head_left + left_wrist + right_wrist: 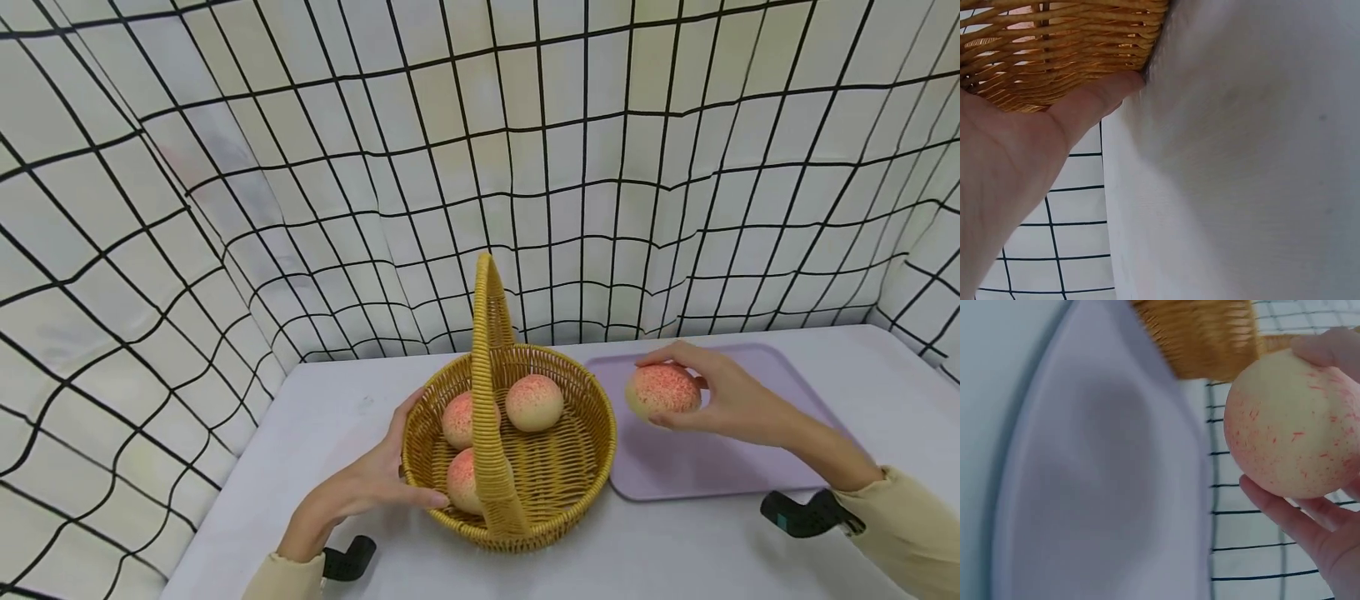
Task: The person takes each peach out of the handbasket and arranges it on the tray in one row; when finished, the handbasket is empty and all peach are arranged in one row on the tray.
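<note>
We judge work part-done: 3 peaches (534, 403) in wicker basket (566, 458), ctr frame, L hand (375, 477) spread wide against it, R hand (735, 398) gripping the 4th peach (660, 388) outside it, above lilac tray (720, 471), frame rt.

Bright light, soft shadows (1191, 156), wrist-view blur
</note>
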Demonstrator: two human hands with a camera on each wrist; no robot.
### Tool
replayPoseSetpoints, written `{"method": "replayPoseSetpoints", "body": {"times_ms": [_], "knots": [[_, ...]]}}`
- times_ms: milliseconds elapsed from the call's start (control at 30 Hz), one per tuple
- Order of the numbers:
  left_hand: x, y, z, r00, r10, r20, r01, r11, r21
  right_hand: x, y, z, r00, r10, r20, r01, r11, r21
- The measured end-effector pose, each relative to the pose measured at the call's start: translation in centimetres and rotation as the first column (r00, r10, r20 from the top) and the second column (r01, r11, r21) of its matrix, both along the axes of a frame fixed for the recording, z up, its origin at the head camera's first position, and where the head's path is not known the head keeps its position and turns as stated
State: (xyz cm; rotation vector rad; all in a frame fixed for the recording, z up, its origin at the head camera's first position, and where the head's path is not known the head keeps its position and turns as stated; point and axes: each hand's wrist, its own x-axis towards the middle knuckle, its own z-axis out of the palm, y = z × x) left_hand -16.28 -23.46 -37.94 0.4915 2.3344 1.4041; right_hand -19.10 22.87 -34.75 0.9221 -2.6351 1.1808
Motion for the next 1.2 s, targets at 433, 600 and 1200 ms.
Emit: {"method": "replayPoseSetpoints", "body": {"times_ms": [433, 600, 1200], "knots": [[-0.2, 0.3, -0.2, 1.0, -0.009, 0.021, 0.01, 1.0, -0.008, -3.0, -1.2, -4.6, 0.997, 0.079, -0.019, -0.078, 0.996, 0.044], [-0.1, 0.1, 0.0, 1.0, 0.001, 0.023, -0.001, 1.0, -0.01, -3.0, -1.5, -4.6, 0.997, 0.074, -0.003, -0.074, 0.996, 0.049], [-0.2, 0.1, -0.1, 1.0, 0.008, 0.027, -0.008, 1.0, -0.015, -4.3, -1.7, -4.1, 0.999, 0.042, -0.001, -0.042, 0.995, 0.096]]}}
